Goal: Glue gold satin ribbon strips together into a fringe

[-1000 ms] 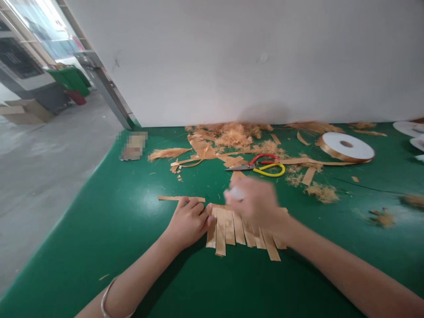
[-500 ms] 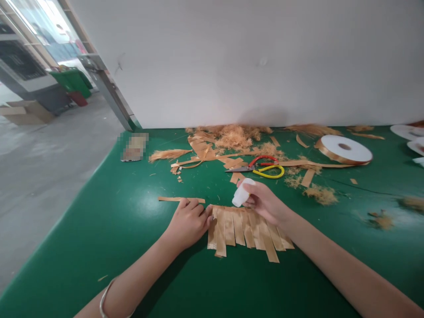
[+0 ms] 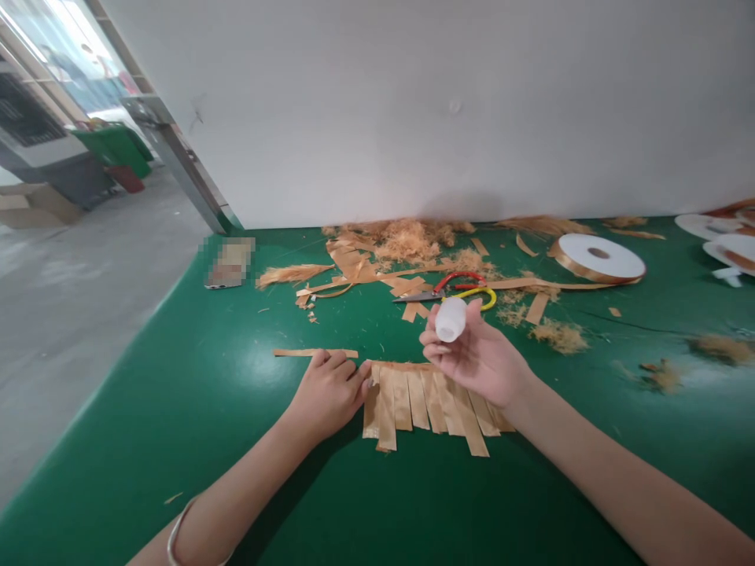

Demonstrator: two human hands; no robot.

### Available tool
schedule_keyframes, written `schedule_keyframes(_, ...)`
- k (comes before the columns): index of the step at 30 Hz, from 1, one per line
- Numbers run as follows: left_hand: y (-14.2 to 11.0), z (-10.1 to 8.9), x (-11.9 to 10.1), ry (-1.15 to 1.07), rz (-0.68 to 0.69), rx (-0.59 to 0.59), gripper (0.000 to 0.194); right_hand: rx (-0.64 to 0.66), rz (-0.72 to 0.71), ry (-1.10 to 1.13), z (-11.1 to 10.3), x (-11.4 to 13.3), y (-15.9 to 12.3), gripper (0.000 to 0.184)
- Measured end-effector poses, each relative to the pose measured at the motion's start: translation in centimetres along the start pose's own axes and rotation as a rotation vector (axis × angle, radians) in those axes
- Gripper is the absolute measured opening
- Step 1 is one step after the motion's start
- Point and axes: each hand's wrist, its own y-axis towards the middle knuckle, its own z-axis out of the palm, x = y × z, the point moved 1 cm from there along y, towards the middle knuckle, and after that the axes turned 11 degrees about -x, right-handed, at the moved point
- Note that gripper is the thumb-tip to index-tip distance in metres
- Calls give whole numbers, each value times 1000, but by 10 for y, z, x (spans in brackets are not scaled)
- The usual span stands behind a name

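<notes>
My right hand (image 3: 480, 354) is closed around a small white plastic bottle (image 3: 451, 321), holding it above the table with its rounded end towards me. Below it lies a fringe of golden-tan ribbon strips (image 3: 418, 401), joined side by side along their upper edge. My left hand (image 3: 331, 393) rests on the table with bent fingers, its thumb and forefinger on the fringe's upper left corner. Just beyond its knuckles is a loose ribbon strip (image 3: 292, 353), partly hidden by the fingers. Behind the bottle are scissors (image 3: 416, 297) with red and yellow handles.
A ribbon spool (image 3: 619, 256) stands at the right of the green table (image 3: 194, 393), its ribbon trailing left. Fibre tufts (image 3: 406, 242) and ribbon scraps lie along the white wall (image 3: 354, 118). A blurred-out phone-like object (image 3: 230, 263) sits at the back left corner.
My right hand has turned and lifted the bottle slightly, away from the fringe's upper edge. My left hand stays at the fringe's corner. The whole view has shifted a little.
</notes>
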Motion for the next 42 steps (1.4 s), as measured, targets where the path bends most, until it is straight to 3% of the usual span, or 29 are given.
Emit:
schedule_keyframes(3,-1,0,0,9,7,12,30,-23,-86,-57,-3,1,1,27)
schedule_keyframes(6,-1,0,1,7,9,22,31,-46,-283,-258,-10,3,9,31)
schedule_keyframes(9,-1,0,1,-2,-3,28,30,-22,-527,-584,-16,3,17,32)
schedule_keyframes(12,-1,1,0,-22,-27,23,28,36,-772,-1052,-17,0,20,26)
schedule_keyframes(16,-1,0,0,-56,-43,24,27,168,-930,-1427,-15,-7,20,22)
schedule_keyframes(20,2,-3,3,-148,-141,-8,26,192,-1019,-1471,-16,-12,22,9)
schedule_keyframes(24,11,-7,-5,-260,-299,-144,16,205,-1108,-1426,-15,-15,24,20)
schedule_keyframes(26,18,-7,-14,-303,-346,-164,22,271,-1137,-1406,-11,-17,23,18)
schedule_keyframes(29,27,-4,-27,-313,-421,-142,36,364,-1143,-1369,-5,-20,19,19)
schedule_keyframes(33,35,2,-34,-324,-506,-131,40,342,-1138,-1341,0,-21,13,26)
schedule_keyframes(38,41,8,-33,-427,-529,-42,13,384,-1064,-1426,3,-16,9,32)
schedule_keyframes(42,49,11,-32,-499,-615,-15,14,382,-1049,-1495,11,-9,8,29)
